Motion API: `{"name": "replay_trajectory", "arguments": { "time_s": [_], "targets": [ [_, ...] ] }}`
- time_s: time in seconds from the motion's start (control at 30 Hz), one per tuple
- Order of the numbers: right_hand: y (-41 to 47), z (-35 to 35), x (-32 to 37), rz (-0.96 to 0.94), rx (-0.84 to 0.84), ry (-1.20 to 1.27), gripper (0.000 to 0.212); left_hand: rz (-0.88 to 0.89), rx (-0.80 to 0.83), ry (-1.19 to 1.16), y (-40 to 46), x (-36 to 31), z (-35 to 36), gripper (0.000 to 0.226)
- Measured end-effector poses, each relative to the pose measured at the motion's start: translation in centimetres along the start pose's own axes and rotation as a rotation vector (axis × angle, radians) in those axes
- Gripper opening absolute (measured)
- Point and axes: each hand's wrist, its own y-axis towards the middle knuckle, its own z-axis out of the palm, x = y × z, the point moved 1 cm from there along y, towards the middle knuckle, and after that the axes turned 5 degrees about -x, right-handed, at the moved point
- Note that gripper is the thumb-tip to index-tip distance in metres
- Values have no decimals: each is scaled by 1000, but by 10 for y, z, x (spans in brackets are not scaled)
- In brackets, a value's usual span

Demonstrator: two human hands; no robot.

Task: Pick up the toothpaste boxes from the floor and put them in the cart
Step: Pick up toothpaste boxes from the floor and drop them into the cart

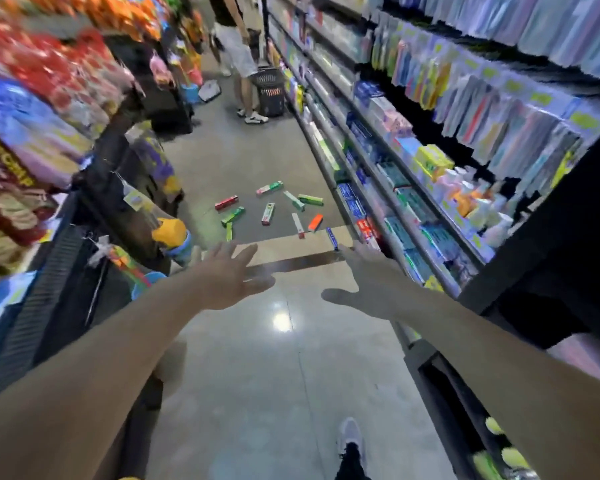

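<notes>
The toothpaste boxes [274, 211] lay scattered on the floor [264, 358] ahead, well apart from our left hand [234, 275] and right hand [364, 282], both stretched forward with fingers spread, holding nothing. We judged a hurried grab might scatter them under the shelving [388, 188]. The black basket cart [270, 95] stood far off beside another person [238, 53]; we could not tell its contents.

A tall shelf rack [388, 140] of boxed goods and hanging packets runs along the right side of the aisle. Opposite it across the grey floor [257, 375] stand blurred displays of snack bags [49, 81]. At the rack's far end a person [238, 53] stands just beside a dark basket [270, 95].
</notes>
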Motion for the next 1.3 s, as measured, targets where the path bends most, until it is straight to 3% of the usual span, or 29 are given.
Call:
{"name": "replay_trajectory", "arguments": {
  "time_s": [0.17, 0.57, 0.67, 0.87, 1.07, 1.3],
  "targets": [
    [71, -33, -23, -61, 25, -80, 101, -50, 14, -14, 63, 0, -19, 115],
    [260, -64, -47, -171, 110, -140, 105, -188, 39, -45, 211, 35, -42, 114],
    [313, -62, -39, -189, 111, -138, 107, -180, 62, -40, 253, 61, -37, 116],
    [420, -73, -18, -130, 100, -173, 103, -130, 78, -19, 351, 123, -64, 89],
    [518, -111, -6, -18, 75, -187, 105, -57, 57, 19, 470, 179, -99, 99],
    [621, -128, -26, 20, 78, -146, 108, 58, 56, 30, 593, 187, -118, 94]
  ]
}}
